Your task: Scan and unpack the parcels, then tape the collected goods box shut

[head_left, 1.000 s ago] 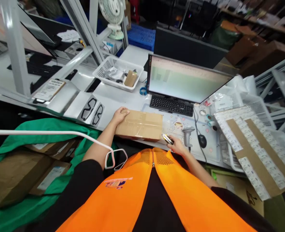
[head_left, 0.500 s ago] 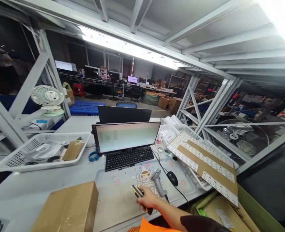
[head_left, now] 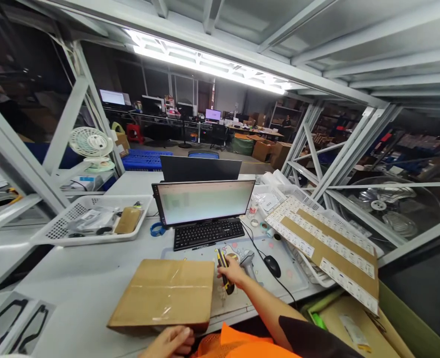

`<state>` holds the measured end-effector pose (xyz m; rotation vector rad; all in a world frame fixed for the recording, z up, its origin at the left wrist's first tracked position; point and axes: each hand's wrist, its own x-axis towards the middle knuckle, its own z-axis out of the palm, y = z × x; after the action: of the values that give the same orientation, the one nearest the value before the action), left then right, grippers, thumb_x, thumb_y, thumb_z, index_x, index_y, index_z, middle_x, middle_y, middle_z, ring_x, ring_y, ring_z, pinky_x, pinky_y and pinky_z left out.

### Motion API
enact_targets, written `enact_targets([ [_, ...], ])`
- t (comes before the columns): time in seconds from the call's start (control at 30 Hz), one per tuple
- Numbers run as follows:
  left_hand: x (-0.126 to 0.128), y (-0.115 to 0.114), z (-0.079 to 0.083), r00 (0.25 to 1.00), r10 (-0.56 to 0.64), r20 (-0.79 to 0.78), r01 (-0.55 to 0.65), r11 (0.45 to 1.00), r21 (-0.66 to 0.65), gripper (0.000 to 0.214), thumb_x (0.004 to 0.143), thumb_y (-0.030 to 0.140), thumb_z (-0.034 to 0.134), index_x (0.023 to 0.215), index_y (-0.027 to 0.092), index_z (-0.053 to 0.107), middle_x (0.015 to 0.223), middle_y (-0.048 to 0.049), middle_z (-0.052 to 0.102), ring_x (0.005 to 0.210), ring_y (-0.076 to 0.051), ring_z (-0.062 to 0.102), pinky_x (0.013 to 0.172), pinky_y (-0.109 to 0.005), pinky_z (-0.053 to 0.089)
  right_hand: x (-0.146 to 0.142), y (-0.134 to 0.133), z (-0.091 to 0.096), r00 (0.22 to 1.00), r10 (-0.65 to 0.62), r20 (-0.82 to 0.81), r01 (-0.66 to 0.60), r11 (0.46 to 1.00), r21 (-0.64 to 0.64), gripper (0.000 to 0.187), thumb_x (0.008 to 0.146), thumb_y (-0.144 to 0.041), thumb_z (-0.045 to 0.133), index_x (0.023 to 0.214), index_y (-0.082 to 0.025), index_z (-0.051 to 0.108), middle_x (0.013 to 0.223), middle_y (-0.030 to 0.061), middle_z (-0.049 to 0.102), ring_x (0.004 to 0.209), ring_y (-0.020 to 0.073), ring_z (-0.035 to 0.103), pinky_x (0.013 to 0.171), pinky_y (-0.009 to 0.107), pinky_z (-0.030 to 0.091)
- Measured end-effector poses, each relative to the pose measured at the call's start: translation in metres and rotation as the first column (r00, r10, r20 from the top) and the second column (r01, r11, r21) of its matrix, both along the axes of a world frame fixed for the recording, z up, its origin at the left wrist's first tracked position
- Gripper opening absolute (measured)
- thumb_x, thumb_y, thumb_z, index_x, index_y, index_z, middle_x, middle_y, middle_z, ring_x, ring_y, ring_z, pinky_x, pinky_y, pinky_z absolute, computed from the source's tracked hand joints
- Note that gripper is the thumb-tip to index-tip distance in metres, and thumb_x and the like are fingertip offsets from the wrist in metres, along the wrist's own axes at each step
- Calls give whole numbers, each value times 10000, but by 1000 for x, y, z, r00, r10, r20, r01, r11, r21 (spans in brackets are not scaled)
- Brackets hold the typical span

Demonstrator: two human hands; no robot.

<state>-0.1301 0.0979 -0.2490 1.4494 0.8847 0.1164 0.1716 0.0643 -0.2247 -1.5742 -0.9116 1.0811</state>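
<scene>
A taped cardboard box (head_left: 165, 294) lies flat on the white table (head_left: 81, 278) in front of me. My left hand (head_left: 169, 342) rests against the box's near edge, fingers curled on it. Just right of the box, my right hand (head_left: 233, 273) is closed round a yellow-and-black utility knife (head_left: 223, 271), blade end pointing away from me. A grey barcode scanner (head_left: 248, 261) stands beside that hand on the patterned desk mat (head_left: 257, 268).
Behind the box are a black keyboard (head_left: 208, 232), a lit monitor (head_left: 204, 201) and a mouse (head_left: 273, 265). A white basket (head_left: 89, 223) of small items sits at left, a fan (head_left: 92, 146) behind it. Label sheets on cardboard (head_left: 322, 243) lean at right. Steel frame posts surround the table.
The head view rose from looking down at my vest to looking forward. The box was turned and now lies flat near the table edge; my right hand moved with the knife to the box's right side.
</scene>
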Motion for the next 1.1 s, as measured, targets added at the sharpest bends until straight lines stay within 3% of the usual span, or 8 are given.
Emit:
enact_targets([
  [0.1, -13, 56, 35, 993, 114, 36, -119, 903, 412, 800, 638, 889, 726, 1114, 246, 756, 1185, -151, 793, 1230, -425, 722, 1118, -551, 562, -5, -12, -16, 997, 51, -63, -52, 999, -13, 600, 657, -264, 694, 1241, -264, 553, 1105, 37, 687, 620, 162, 667, 577, 314, 554],
  [0.2, -39, 120, 58, 904, 409, 123, -362, 581, 729, 912, 636, 831, 716, 1307, 215, 685, 1469, -179, 678, 1457, -448, 567, 1297, -565, 370, -19, -26, -35, 988, 101, -116, -96, 994, 50, 760, 629, -254, 635, 1380, -267, 514, 1266, 59, 683, 529, 116, 620, 577, 338, 576],
  [0.23, -46, 136, 58, 887, 443, 128, -377, 538, 754, 964, 605, 811, 735, 1351, 205, 656, 1525, -191, 636, 1491, -456, 530, 1304, -568, 356, -22, -29, -38, 987, 112, -112, -105, 992, 68, 802, 630, -253, 631, 1422, -270, 502, 1298, 63, 680, 513, 109, 610, 573, 339, 575],
  [0.37, -53, 155, 36, 894, 444, 61, -394, 715, 578, 1002, 714, 744, 705, 1544, 226, 491, 1515, -161, 655, 1366, -387, 665, 1165, -504, 544, -21, -27, -32, 991, 122, -61, -119, 992, 40, 855, 675, -244, 639, 1515, -278, 483, 1305, 68, 684, 524, 118, 634, 556, 313, 554],
  [0.43, -50, 148, 24, 883, 466, 58, -427, 747, 509, 958, 799, 694, 682, 1596, 222, 437, 1500, -151, 668, 1336, -356, 691, 1115, -470, 585, -15, -16, -21, 992, 119, -50, -119, 993, 9, 838, 707, -235, 645, 1527, -280, 478, 1233, 49, 709, 532, 112, 632, 539, 278, 531],
  [0.67, -51, 122, 23, 852, 522, 29, -434, 674, 598, 1002, 885, 597, 718, 1707, 174, 331, 1488, -193, 671, 1360, -358, 676, 1187, -460, 508, 4, 10, -4, 981, 171, -96, -178, 981, -76, 654, 785, -220, 663, 1416, -253, 494, 1183, 33, 724, 611, 101, 677, 517, 209, 541],
  [0.87, -52, 120, 10, 828, 554, 83, -481, 628, 612, 919, 940, 474, 669, 1740, 213, 300, 1580, -153, 603, 1440, -358, 605, 1233, -498, 447, 17, -5, -8, 955, 287, -70, -292, 953, -74, 711, 832, -249, 678, 1506, -257, 452, 1429, 131, 671, 562, 102, 695, 520, 258, 590],
  [1.1, -50, 123, -3, 799, 572, 188, -563, 600, 568, 910, 924, 435, 721, 1728, 239, 341, 1659, -127, 527, 1454, -326, 586, 1242, -462, 447, 22, -29, -2, 929, 364, -65, -370, 917, -150, 853, 801, -229, 718, 1595, -231, 406, 1325, 145, 752, 529, 122, 683, 498, 271, 586],
])
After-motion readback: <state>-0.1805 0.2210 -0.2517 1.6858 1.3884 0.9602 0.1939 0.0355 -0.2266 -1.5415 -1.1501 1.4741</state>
